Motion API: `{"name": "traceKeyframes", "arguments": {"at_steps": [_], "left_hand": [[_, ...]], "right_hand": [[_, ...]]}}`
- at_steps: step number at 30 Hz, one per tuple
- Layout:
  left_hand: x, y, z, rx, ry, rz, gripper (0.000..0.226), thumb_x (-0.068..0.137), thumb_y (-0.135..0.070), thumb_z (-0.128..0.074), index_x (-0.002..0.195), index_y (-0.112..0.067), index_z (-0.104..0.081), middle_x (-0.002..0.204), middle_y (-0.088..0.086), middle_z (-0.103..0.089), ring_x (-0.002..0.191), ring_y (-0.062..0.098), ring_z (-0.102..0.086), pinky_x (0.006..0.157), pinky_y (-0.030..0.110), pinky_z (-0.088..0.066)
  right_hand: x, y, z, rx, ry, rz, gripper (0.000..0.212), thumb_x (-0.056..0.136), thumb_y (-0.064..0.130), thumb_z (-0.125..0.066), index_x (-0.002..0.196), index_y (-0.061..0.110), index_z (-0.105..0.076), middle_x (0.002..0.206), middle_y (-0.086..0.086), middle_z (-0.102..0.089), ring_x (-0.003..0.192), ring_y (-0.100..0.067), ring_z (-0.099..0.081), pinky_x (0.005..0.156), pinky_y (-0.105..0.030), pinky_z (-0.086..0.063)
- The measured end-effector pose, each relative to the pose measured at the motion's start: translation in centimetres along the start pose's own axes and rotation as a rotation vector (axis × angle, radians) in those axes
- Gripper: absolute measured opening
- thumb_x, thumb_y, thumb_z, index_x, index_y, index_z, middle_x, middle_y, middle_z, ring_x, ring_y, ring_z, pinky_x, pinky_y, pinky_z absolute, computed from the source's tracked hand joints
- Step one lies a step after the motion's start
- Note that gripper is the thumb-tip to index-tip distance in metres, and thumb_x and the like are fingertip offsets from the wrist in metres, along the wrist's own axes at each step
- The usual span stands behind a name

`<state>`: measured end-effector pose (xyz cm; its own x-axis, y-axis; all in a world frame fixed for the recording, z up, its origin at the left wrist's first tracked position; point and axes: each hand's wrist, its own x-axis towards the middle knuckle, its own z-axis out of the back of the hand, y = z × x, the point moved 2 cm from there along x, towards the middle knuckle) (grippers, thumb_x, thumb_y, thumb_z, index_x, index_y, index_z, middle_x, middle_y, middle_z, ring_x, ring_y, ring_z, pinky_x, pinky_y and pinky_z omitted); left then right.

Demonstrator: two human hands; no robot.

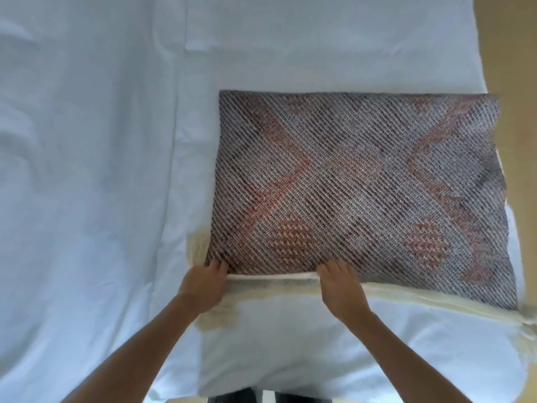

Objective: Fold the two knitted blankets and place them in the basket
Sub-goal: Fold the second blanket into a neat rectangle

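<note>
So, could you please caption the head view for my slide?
The left hand and right hand grip the near edge of a knitted blanket on a white sheet.

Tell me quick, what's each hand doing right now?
Left hand: grips the near edge of the knitted blanket.
Right hand: grips the same edge.

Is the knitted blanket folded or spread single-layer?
Folded at least once: the knitted blanket shows stacked layers at its near edge, which the left hand and right hand pinch. Fold count: cannot tell.

blanket fringe: blurred, cut off right | dark shape: cut off bottom
</note>
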<state>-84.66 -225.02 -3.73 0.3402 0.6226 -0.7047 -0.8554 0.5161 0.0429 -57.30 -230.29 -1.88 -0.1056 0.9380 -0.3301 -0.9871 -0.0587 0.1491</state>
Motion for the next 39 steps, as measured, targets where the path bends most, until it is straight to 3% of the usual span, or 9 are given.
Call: {"name": "traceKeyframes", "arguments": {"at_steps": [6, 11, 14, 16, 19, 24, 33, 36, 39], "left_hand": [[-0.8, -1.5, -1.9, 0.023, -0.027, 0.059, 0.048, 0.087, -0.022, -0.045, 0.134, -0.015, -0.033, 0.125, 0.009, -0.049, 0.108, 0.029, -0.052, 0.093, 0.038, -0.035], [-1.8, -1.2, -2.4, -0.144, -0.046, 0.161, 0.041, 0.086, -0.016, -0.05, 0.126, -0.018, -0.039, 0.124, 0.008, -0.046, 0.109, 0.026, -0.052, 0.083, 0.034, -0.045], [-2.7, -1.1, -3.1, -0.284, -0.039, 0.362, 0.04, 0.086, -0.037, -0.05, 0.12, -0.017, -0.041, 0.121, 0.008, -0.046, 0.109, 0.026, -0.05, 0.075, 0.034, -0.046], [-3.0, -1.0, -3.7, -0.257, -0.017, 0.447, 0.052, 0.085, -0.05, -0.047, 0.122, -0.015, -0.039, 0.122, 0.009, -0.049, 0.114, 0.028, -0.045, 0.085, 0.037, -0.042], [-2.9, -1.0, -4.3, -0.225, -0.034, 0.398, 0.045, 0.087, -0.041, -0.049, 0.121, -0.013, -0.038, 0.123, 0.006, -0.054, 0.118, 0.027, -0.044, 0.096, 0.04, -0.035], [-3.9, -0.8, -4.3, -0.129, -0.033, 0.372, 0.054, 0.082, -0.018, -0.059, 0.13, -0.013, -0.034, 0.116, 0.003, -0.059, 0.111, 0.024, -0.05, 0.095, 0.036, -0.037], [-5.6, 0.5, -4.5, 0.099, 0.063, 0.463, 0.067, 0.076, -0.031, -0.066, 0.132, -0.016, -0.032, 0.132, 0.007, -0.041, 0.124, 0.027, -0.035, 0.103, 0.039, -0.028], [-4.3, -1.2, -3.9, -0.046, -0.071, 0.339, 0.061, 0.08, -0.038, -0.057, 0.13, -0.014, -0.032, 0.131, 0.01, -0.038, 0.119, 0.029, -0.038, 0.096, 0.04, -0.034], [-3.2, -2.3, -3.8, -0.117, -0.141, 0.273, 0.049, 0.083, -0.021, -0.057, 0.127, -0.016, -0.036, 0.124, 0.01, -0.04, 0.106, 0.026, -0.045, 0.082, 0.036, -0.046]], "right_hand": [[-0.1, -0.5, -1.1, -0.08, 0.012, 0.047, 0.028, 0.05, -0.008, -0.075, 0.073, 0.005, -0.063, 0.067, -0.011, -0.058, 0.06, -0.028, -0.058, 0.053, -0.037, -0.05], [-1.1, 0.2, -1.7, -0.042, 0.004, 0.046, 0.033, 0.045, -0.012, -0.073, 0.07, 0.005, -0.06, 0.062, -0.009, -0.057, 0.056, -0.028, -0.058, 0.054, -0.034, -0.05], [-1.9, 0.0, -2.3, -0.048, 0.022, 0.012, 0.03, 0.054, -0.009, -0.072, 0.079, 0.004, -0.062, 0.073, -0.011, -0.06, 0.066, -0.029, -0.059, 0.061, -0.038, -0.05], [-2.2, -0.1, -2.6, -0.074, 0.033, -0.002, 0.03, 0.057, -0.005, -0.072, 0.084, 0.004, -0.063, 0.079, -0.012, -0.06, 0.072, -0.031, -0.059, 0.065, -0.04, -0.049], [-2.6, 0.1, -2.9, -0.114, 0.011, 0.0, 0.033, 0.053, -0.002, -0.075, 0.082, 0.005, -0.062, 0.078, -0.012, -0.059, 0.069, -0.03, -0.057, 0.06, -0.039, -0.048], [-2.9, -0.1, -3.4, -0.104, -0.017, 0.004, 0.034, 0.053, -0.004, -0.073, 0.085, 0.002, -0.063, 0.079, -0.015, -0.059, 0.07, -0.032, -0.057, 0.061, -0.04, -0.049], [-3.0, 0.3, -3.5, -0.108, 0.007, -0.004, 0.035, 0.054, -0.005, -0.069, 0.088, 0.001, -0.062, 0.08, -0.017, -0.057, 0.07, -0.035, -0.056, 0.061, -0.042, -0.049], [-3.0, 0.4, -3.6, -0.116, -0.031, 0.0, 0.031, 0.059, -0.003, -0.07, 0.089, 0.003, -0.062, 0.079, -0.015, -0.058, 0.07, -0.033, -0.056, 0.061, -0.041, -0.049], [-2.7, 0.7, -3.6, -0.122, -0.076, 0.016, 0.026, 0.063, -0.004, -0.07, 0.086, 0.005, -0.063, 0.077, -0.012, -0.058, 0.068, -0.03, -0.056, 0.06, -0.04, -0.05]]}}
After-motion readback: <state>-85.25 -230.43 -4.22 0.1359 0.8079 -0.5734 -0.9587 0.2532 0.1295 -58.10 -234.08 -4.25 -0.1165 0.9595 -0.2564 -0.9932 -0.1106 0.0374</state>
